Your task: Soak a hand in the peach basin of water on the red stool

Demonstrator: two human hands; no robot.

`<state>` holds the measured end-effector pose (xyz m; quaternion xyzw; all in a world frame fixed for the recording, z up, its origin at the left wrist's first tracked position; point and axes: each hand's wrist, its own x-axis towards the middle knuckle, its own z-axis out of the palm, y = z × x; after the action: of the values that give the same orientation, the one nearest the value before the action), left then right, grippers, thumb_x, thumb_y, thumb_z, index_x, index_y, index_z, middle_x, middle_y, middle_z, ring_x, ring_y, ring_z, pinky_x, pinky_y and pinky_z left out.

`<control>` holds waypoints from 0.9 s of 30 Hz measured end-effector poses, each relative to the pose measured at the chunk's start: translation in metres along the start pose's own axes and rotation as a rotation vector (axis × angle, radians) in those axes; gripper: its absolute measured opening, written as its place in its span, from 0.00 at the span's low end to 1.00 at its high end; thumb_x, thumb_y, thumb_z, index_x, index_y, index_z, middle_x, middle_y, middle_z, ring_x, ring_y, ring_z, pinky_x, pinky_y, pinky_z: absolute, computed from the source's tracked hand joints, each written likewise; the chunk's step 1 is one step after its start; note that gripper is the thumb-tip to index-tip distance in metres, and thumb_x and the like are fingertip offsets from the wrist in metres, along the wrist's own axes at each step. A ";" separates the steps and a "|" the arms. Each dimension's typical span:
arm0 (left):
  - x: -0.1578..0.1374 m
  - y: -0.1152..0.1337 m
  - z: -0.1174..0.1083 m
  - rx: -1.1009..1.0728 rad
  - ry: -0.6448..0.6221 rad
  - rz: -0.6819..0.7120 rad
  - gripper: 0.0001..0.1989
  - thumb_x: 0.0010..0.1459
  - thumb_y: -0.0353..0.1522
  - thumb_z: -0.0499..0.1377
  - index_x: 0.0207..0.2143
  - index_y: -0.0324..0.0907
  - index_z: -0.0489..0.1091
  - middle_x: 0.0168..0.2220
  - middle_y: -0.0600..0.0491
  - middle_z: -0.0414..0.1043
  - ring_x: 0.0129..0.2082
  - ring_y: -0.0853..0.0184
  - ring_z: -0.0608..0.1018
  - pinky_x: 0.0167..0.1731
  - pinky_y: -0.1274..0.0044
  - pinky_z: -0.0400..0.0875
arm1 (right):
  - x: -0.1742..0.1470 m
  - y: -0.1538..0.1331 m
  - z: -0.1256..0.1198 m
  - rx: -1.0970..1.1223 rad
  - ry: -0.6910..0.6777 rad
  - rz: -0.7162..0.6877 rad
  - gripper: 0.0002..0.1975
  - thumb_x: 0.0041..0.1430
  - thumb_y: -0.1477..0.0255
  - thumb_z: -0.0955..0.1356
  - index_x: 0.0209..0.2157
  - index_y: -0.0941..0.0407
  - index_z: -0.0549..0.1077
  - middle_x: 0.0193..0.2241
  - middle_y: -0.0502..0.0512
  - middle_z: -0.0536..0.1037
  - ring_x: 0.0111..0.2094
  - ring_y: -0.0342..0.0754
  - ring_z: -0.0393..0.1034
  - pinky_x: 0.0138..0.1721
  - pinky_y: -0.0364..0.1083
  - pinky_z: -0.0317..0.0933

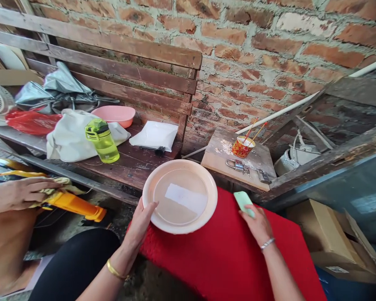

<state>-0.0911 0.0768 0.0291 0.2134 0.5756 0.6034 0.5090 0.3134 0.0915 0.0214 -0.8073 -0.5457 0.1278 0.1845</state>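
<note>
My left hand [141, 221] grips the near left rim of a round, pale peach plastic basin [181, 228], with the thumb over the edge. Clear water seems to lie in the basin. A white rectangular patch [185, 198] shows in its middle; I cannot tell whether it is a sheet or a reflection. To the right of the basin, my right hand [257, 225] is closed around the lower end of a pale green, flat, round-cornered slab [242, 200], whose exact kind is unclear. A red cloth [232, 251] spreads beneath both hands.
A wooden bench [128, 163] behind carries a green water bottle [105, 142], a pink basin [115, 115] and a white packet [155, 134]. On a small wooden table [213, 159] are a red tin [242, 147] and padlocks [235, 164]. A cardboard box [322, 234] stands right; another person's hand [21, 193] is left.
</note>
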 end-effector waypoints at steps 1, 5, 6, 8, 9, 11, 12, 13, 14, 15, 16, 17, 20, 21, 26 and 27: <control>0.001 -0.001 0.000 0.003 0.001 0.000 0.35 0.41 0.38 0.69 0.54 0.40 0.71 0.42 0.49 0.80 0.40 0.56 0.81 0.38 0.72 0.76 | 0.001 0.025 -0.014 0.001 0.016 0.068 0.23 0.50 0.52 0.66 0.41 0.50 0.78 0.34 0.53 0.71 0.33 0.54 0.69 0.38 0.51 0.63; 0.002 -0.006 0.000 -0.008 -0.006 0.029 0.34 0.44 0.38 0.68 0.56 0.41 0.70 0.44 0.48 0.80 0.42 0.56 0.80 0.42 0.70 0.76 | -0.001 0.125 -0.063 0.004 0.080 0.408 0.26 0.47 0.48 0.66 0.41 0.50 0.77 0.25 0.56 0.71 0.33 0.61 0.69 0.36 0.55 0.62; 0.003 -0.007 0.000 -0.013 -0.004 0.041 0.34 0.44 0.38 0.68 0.55 0.41 0.70 0.44 0.48 0.79 0.43 0.55 0.80 0.43 0.69 0.76 | -0.004 0.143 -0.071 -0.048 0.123 0.487 0.26 0.48 0.47 0.65 0.41 0.50 0.76 0.24 0.58 0.70 0.34 0.64 0.69 0.35 0.56 0.61; 0.003 -0.009 0.001 -0.020 -0.003 0.063 0.32 0.45 0.38 0.68 0.54 0.41 0.72 0.45 0.48 0.79 0.45 0.54 0.80 0.46 0.67 0.76 | -0.014 0.158 -0.077 -0.128 0.202 0.554 0.26 0.49 0.46 0.64 0.40 0.49 0.76 0.23 0.60 0.68 0.37 0.67 0.69 0.35 0.58 0.60; 0.003 -0.009 0.001 -0.023 -0.004 0.069 0.31 0.45 0.38 0.68 0.54 0.41 0.72 0.45 0.48 0.79 0.46 0.54 0.80 0.48 0.67 0.76 | -0.020 0.153 -0.075 -0.133 0.223 0.533 0.26 0.49 0.45 0.63 0.40 0.49 0.76 0.24 0.61 0.69 0.38 0.67 0.69 0.35 0.58 0.61; 0.003 -0.010 0.003 -0.037 -0.005 0.073 0.30 0.46 0.37 0.67 0.53 0.42 0.72 0.46 0.49 0.79 0.48 0.54 0.79 0.49 0.66 0.75 | -0.033 0.121 -0.060 -0.065 0.206 0.391 0.29 0.47 0.44 0.64 0.41 0.49 0.77 0.27 0.61 0.71 0.37 0.64 0.69 0.35 0.56 0.62; 0.003 -0.010 0.004 -0.044 -0.006 0.075 0.30 0.46 0.37 0.67 0.53 0.42 0.72 0.46 0.49 0.79 0.48 0.54 0.80 0.49 0.66 0.75 | -0.040 0.095 -0.048 -0.012 0.178 0.291 0.30 0.46 0.43 0.64 0.42 0.50 0.77 0.29 0.60 0.72 0.36 0.62 0.69 0.35 0.55 0.63; 0.003 -0.010 0.004 -0.051 -0.006 0.077 0.29 0.46 0.36 0.66 0.53 0.42 0.72 0.46 0.49 0.79 0.48 0.54 0.80 0.49 0.66 0.75 | -0.048 0.065 -0.033 0.023 0.134 0.210 0.31 0.47 0.42 0.64 0.43 0.50 0.77 0.33 0.59 0.73 0.34 0.59 0.69 0.34 0.53 0.63; 0.003 -0.010 0.005 -0.054 -0.007 0.080 0.29 0.46 0.36 0.66 0.52 0.41 0.72 0.45 0.49 0.79 0.47 0.54 0.80 0.48 0.66 0.76 | -0.056 0.034 -0.018 0.028 0.108 0.147 0.31 0.48 0.43 0.64 0.43 0.50 0.77 0.34 0.58 0.73 0.33 0.57 0.69 0.33 0.52 0.63; 0.004 -0.010 0.005 -0.054 -0.010 0.083 0.28 0.46 0.36 0.66 0.51 0.41 0.72 0.44 0.48 0.79 0.46 0.54 0.80 0.47 0.67 0.76 | -0.064 0.003 -0.002 0.016 0.073 0.085 0.29 0.51 0.44 0.63 0.44 0.49 0.77 0.36 0.56 0.73 0.33 0.55 0.70 0.33 0.50 0.62; 0.004 -0.010 0.005 -0.050 -0.014 0.085 0.27 0.46 0.36 0.66 0.50 0.40 0.72 0.44 0.48 0.79 0.45 0.54 0.80 0.46 0.67 0.76 | -0.072 -0.026 0.013 -0.007 0.046 0.040 0.27 0.54 0.46 0.63 0.45 0.49 0.77 0.37 0.56 0.74 0.33 0.54 0.70 0.33 0.49 0.61; 0.005 -0.011 0.005 -0.044 -0.012 0.086 0.27 0.46 0.36 0.66 0.50 0.40 0.73 0.43 0.48 0.79 0.45 0.54 0.80 0.46 0.67 0.76 | -0.079 -0.051 0.027 -0.037 0.016 -0.013 0.24 0.57 0.49 0.63 0.45 0.49 0.77 0.38 0.56 0.74 0.34 0.54 0.71 0.33 0.49 0.61; 0.009 -0.012 0.003 -0.014 0.009 0.090 0.25 0.45 0.35 0.66 0.48 0.40 0.73 0.42 0.48 0.79 0.43 0.55 0.80 0.46 0.67 0.76 | -0.096 -0.094 0.052 -0.082 -0.013 -0.119 0.19 0.62 0.54 0.65 0.47 0.49 0.77 0.40 0.56 0.74 0.35 0.52 0.72 0.34 0.47 0.60; 0.011 -0.013 0.002 -0.007 0.011 0.094 0.25 0.45 0.35 0.67 0.48 0.40 0.73 0.41 0.48 0.79 0.43 0.56 0.80 0.46 0.67 0.76 | -0.098 -0.096 0.054 -0.086 -0.009 -0.137 0.17 0.62 0.55 0.66 0.47 0.48 0.77 0.40 0.55 0.74 0.36 0.52 0.72 0.35 0.47 0.60; 0.015 -0.015 0.000 0.003 -0.017 0.087 0.24 0.46 0.36 0.67 0.48 0.42 0.73 0.42 0.49 0.78 0.43 0.57 0.80 0.48 0.66 0.75 | -0.088 -0.043 0.027 -0.106 0.022 -0.111 0.13 0.58 0.60 0.70 0.44 0.46 0.78 0.39 0.51 0.74 0.36 0.50 0.72 0.41 0.47 0.62; 0.015 -0.015 0.000 0.002 -0.020 0.080 0.24 0.47 0.36 0.67 0.49 0.42 0.72 0.42 0.49 0.78 0.43 0.57 0.80 0.49 0.66 0.75 | -0.083 -0.025 0.016 -0.110 0.035 -0.078 0.14 0.57 0.59 0.69 0.44 0.47 0.78 0.39 0.51 0.74 0.36 0.50 0.72 0.42 0.48 0.63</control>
<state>-0.0911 0.0875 0.0102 0.2427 0.5620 0.6206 0.4900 0.2555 0.0255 0.0183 -0.7965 -0.5796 0.0765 0.1543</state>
